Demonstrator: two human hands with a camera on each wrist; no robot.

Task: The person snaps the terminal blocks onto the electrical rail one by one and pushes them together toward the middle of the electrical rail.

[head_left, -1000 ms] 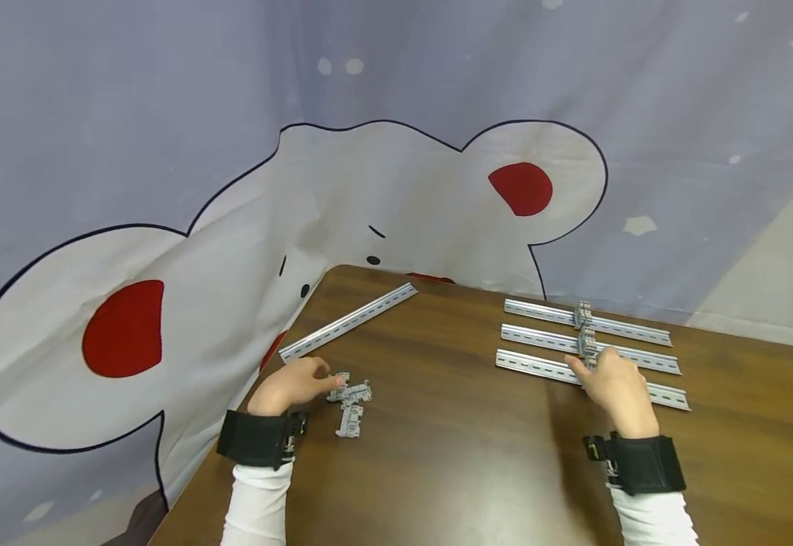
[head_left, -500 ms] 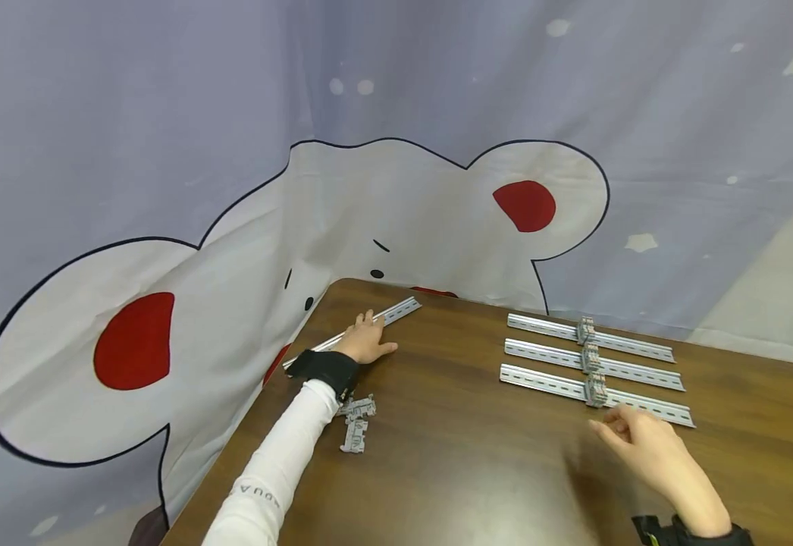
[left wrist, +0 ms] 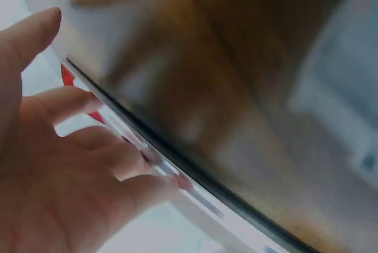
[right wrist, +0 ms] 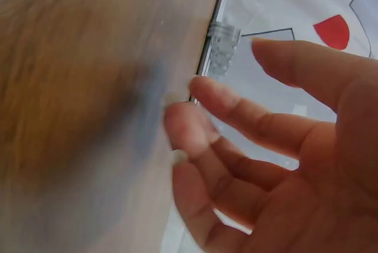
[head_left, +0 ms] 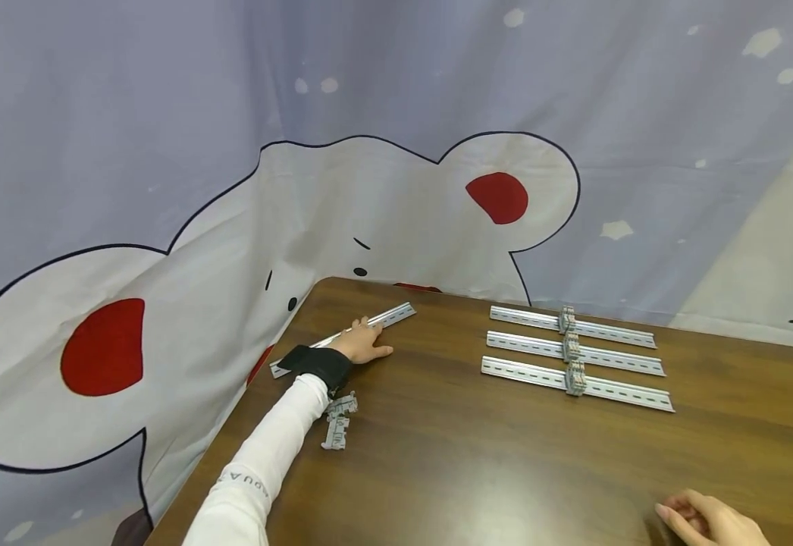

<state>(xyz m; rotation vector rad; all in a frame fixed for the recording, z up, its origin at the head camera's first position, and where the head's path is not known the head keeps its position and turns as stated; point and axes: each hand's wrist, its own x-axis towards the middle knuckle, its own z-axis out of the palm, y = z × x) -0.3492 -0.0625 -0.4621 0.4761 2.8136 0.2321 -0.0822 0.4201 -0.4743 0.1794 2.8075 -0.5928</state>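
Observation:
My left hand (head_left: 364, 343) lies with straight fingers on a loose metal rail (head_left: 396, 312) that runs slantwise near the table's back left corner. In the left wrist view the fingertips (left wrist: 159, 185) touch the rail's (left wrist: 204, 203) edge. A small heap of grey terminal blocks (head_left: 336, 425) lies beside my left sleeve. My right hand (head_left: 703, 523) hovers low at the near right with loosely curved fingers (right wrist: 236, 111) and holds nothing. Three parallel rails lie at the right: back (head_left: 608, 331), middle (head_left: 615, 361) and front (head_left: 622, 390). Each carries one grey block.
The brown wooden table (head_left: 471, 455) meets a cartoon-print cloth backdrop (head_left: 369, 197) at the back and left. The left edge of the table drops off just beside the slanted rail.
My left hand went from the heap of blocks up to the slanted rail. My right hand left the front rail, where a block now sits, and drew back to the near right.

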